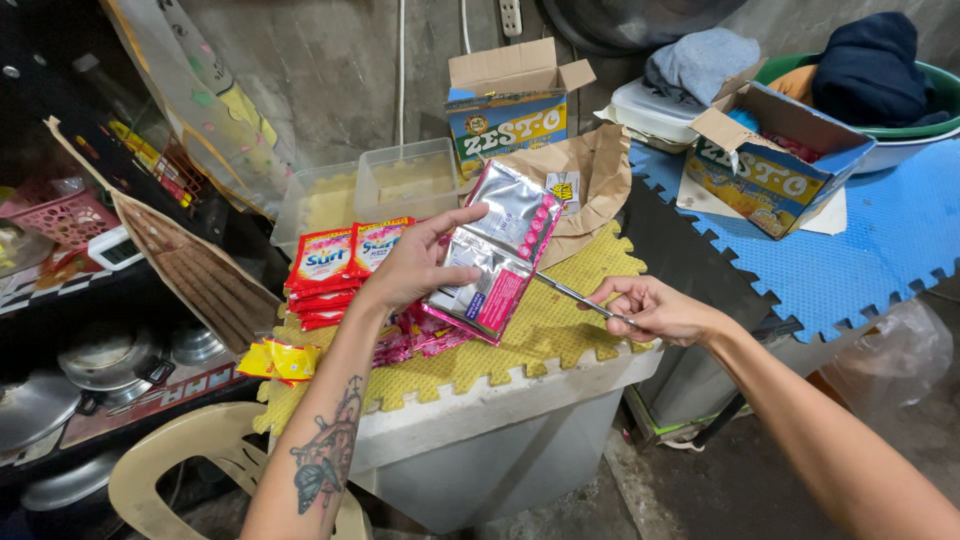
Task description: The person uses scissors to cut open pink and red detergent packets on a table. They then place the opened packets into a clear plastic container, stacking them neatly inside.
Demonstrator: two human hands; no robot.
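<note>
Yellow foam matting (560, 330) covers a grey stand at centre; blue matting (870, 240) lies far right. Two open cartons, blue and yellow, stand far centre (510, 110) and far right (770, 165). Red sachets (335, 265) are stacked left, small yellow ones (280, 360) nearer. The left hand (415, 265) pinches a silver-and-pink sachet strip (495, 255) above the mat. The right hand (655, 310) is closed round scissors (580, 297), blades touching the strip's right edge. Judgement: cutting is in hand; the blades need lining up between two sachets.
</note>
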